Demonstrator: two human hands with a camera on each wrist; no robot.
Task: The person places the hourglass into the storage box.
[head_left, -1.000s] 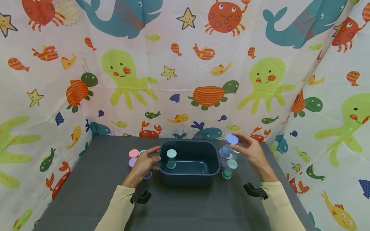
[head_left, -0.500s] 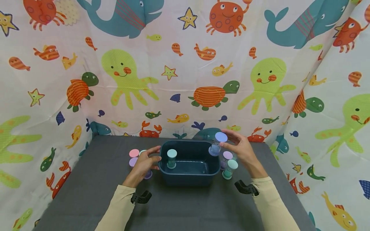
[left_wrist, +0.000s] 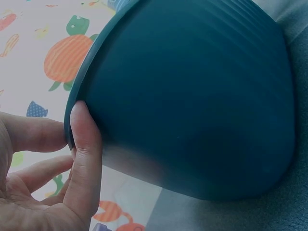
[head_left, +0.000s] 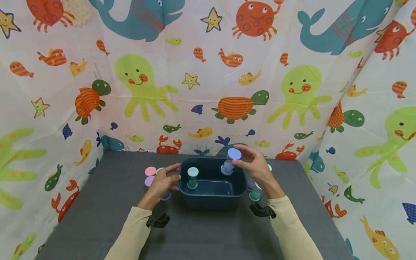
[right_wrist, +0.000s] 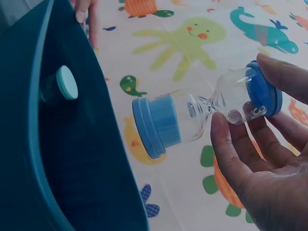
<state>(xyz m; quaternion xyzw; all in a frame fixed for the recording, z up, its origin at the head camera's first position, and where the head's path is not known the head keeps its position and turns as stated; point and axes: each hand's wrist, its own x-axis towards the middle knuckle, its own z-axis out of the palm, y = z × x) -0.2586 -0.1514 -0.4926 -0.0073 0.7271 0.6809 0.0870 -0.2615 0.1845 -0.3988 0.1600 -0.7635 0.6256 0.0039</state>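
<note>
A blue-capped sand timer (head_left: 228, 166) hangs tilted over the right part of a dark blue plastic bin (head_left: 211, 202). My right hand (head_left: 255, 166) grips it by its upper half; in the right wrist view the blue sand timer (right_wrist: 161, 126) shows blue sand in its far bulb, with the fingers curled round the near one. My left hand (head_left: 162, 184) pinches the bin's left rim between thumb and fingers, as the left wrist view shows at the bin wall (left_wrist: 192, 96). Inside the bin, at left, a mint-capped sand timer (head_left: 193, 177) stands upright.
Right of the bin stand more sand timers, among them a green one (head_left: 255, 195), partly hidden by my right arm. Left of it, pink (head_left: 150, 171) and purple (head_left: 149, 180) caps show beside my left hand. A patterned curtain (head_left: 208, 72) rises behind the grey table (head_left: 201, 234).
My right hand has lifted the blue sand timer from the group at right and carried it leftward over the bin. The left hand has stayed at the rim.
</note>
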